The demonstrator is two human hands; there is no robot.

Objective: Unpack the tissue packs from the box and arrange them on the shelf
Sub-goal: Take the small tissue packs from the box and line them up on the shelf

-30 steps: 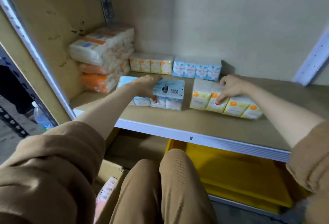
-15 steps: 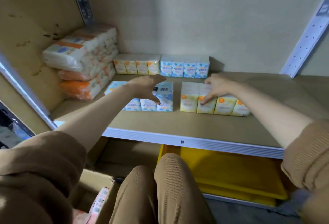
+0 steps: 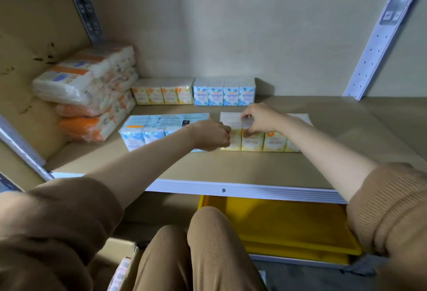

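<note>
Standing on shelf (image 3: 231, 166), front row, R of centre: yellow tissue pack (image 3: 265, 140), printed side facing out. Pinched at top front edge by R hand (image 3: 260, 117), fingers curled over the wrap, thumb on the front face. At its L end: L hand (image 3: 211, 136), fingers curled in tight; can't tell if gripping anything or just bunched. Just beside, to the L, end to end: blue tissue pack (image 3: 150, 129), R end hidden behind L wrist. Behind, along back wall, w/ a gap btwn rows: back yellow pack (image 3: 161, 93) touching back blue pack (image 3: 224, 93), both upright. Further L, against side panel: stack of bigger orange-and-white packs (image 3: 92, 92), piled several high. Below shelf edge: yellow bin (image 3: 288, 228). Bottom L, by a tan-trousered knee (image 3: 208, 244): cardboard box (image 3: 113, 249) w/ one more pack (image 3: 120, 274) showing. Far R: perforated upright post (image 3: 381, 36).
</note>
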